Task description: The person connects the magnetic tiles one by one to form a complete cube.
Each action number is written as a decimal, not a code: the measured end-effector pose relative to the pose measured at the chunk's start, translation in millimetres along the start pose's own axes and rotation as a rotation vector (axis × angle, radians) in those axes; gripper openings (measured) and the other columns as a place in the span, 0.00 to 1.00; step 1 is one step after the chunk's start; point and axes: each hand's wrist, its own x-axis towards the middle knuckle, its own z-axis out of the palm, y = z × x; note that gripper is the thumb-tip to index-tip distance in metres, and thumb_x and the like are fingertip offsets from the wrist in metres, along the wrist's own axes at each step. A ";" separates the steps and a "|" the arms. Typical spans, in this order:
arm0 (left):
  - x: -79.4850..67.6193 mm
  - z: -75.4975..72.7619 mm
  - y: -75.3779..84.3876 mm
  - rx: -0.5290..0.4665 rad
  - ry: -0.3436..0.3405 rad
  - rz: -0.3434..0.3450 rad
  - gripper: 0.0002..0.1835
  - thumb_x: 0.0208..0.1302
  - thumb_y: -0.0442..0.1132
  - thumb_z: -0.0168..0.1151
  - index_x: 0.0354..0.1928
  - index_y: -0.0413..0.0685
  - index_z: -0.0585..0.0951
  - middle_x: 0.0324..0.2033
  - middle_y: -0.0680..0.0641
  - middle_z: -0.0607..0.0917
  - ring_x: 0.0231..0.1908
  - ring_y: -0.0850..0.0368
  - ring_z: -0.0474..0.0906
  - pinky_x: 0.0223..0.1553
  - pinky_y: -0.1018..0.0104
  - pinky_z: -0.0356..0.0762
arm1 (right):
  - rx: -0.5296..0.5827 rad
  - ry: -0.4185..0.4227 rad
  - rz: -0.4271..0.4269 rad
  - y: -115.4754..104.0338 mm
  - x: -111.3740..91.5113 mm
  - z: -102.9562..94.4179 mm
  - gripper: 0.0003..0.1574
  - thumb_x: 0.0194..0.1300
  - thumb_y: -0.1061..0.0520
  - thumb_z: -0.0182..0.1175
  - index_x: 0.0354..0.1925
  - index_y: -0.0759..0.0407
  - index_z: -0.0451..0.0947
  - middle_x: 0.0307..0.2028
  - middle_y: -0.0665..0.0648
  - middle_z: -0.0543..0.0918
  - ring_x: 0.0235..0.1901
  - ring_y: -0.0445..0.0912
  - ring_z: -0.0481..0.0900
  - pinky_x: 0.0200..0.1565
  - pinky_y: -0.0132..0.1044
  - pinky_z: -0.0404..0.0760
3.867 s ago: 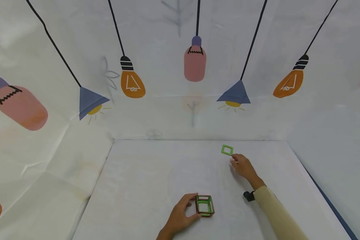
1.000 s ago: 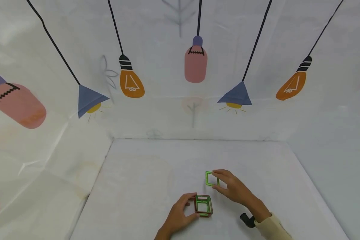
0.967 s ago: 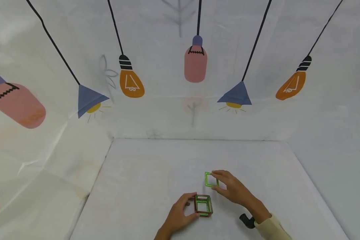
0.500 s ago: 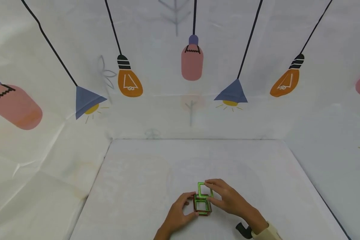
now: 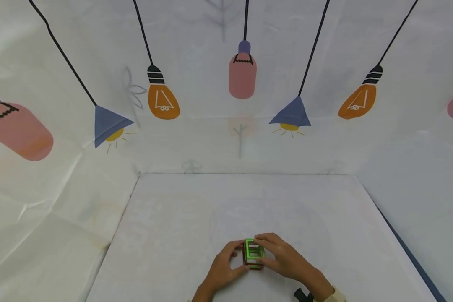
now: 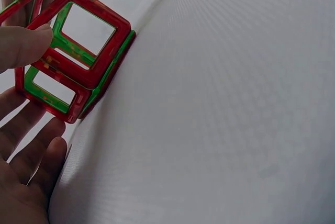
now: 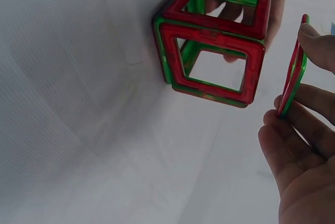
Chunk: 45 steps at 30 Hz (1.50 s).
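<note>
A small open cube (image 7: 212,36) of red and green magnetic tile frames stands on the white surface. My left hand (image 5: 223,265) grips it from the left, thumb on one side and fingers on another, as the left wrist view shows. My right hand (image 5: 290,261) pinches a square magnetic tile (image 7: 293,72), green on one face and red on the other, between thumb and fingers. In the head view this tile overlaps the top of the cube; in the right wrist view a narrow gap separates them.
The white tabletop (image 5: 173,218) spreads around the hands. Behind it rises a white sheet (image 5: 207,142) printed with hanging lamps and bulbs. A black device (image 5: 303,295) sits at the right wrist beside a pale sleeve (image 5: 335,296).
My right hand has taken the tile from the far right of the table and brought it nearer, down over the cube. My left hand has stayed at the cube.
</note>
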 end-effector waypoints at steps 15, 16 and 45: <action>3.4 0.4 3.4 0.008 0.026 0.026 0.35 0.62 0.51 0.70 0.69 0.55 0.69 0.57 0.52 0.80 0.52 0.58 0.79 0.48 0.66 0.82 | -0.025 0.026 -0.035 5.1 -3.0 5.2 0.35 0.57 0.48 0.74 0.60 0.58 0.78 0.57 0.52 0.79 0.55 0.46 0.80 0.50 0.38 0.85; 3.7 0.5 3.5 0.008 0.027 0.027 0.35 0.62 0.51 0.70 0.69 0.55 0.69 0.57 0.52 0.80 0.52 0.58 0.79 0.48 0.66 0.82 | -0.026 0.028 -0.036 5.2 -3.1 5.5 0.35 0.57 0.48 0.74 0.60 0.58 0.78 0.57 0.52 0.79 0.55 0.46 0.80 0.50 0.38 0.85; 6.4 2.5 -1.1 -0.003 0.032 0.052 0.35 0.62 0.51 0.70 0.69 0.53 0.69 0.58 0.51 0.80 0.52 0.57 0.79 0.47 0.67 0.82 | -0.023 0.023 -0.016 12.5 -6.5 15.1 0.36 0.54 0.48 0.75 0.59 0.58 0.79 0.57 0.53 0.80 0.55 0.47 0.80 0.50 0.38 0.85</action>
